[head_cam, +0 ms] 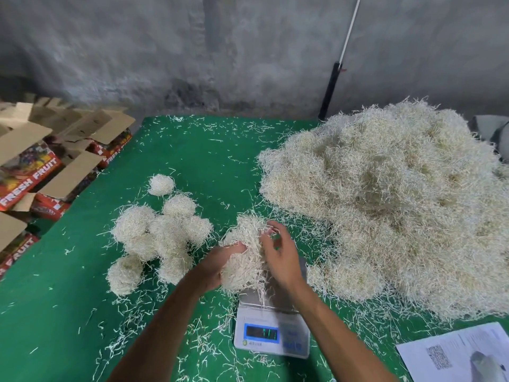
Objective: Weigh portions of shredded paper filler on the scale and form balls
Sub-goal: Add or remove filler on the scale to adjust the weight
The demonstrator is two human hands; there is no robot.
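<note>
A loose clump of cream shredded paper [245,252] is held just above the white digital scale [271,330] at the table's front centre. My left hand [217,264] cups the clump from the left and below. My right hand [281,255] grips it from the right with curled fingers. A few strands hang down onto the scale's steel pan. Several finished paper balls [162,235] lie grouped to the left on the green table [192,158]. The big pile of shredded paper [391,199] fills the right side.
Open cardboard fruit boxes [41,166] are stacked off the table's left edge. A printed sheet of paper [457,354] lies at the front right corner. A white and black pole [334,78] leans on the grey wall behind. Loose strands litter the cloth.
</note>
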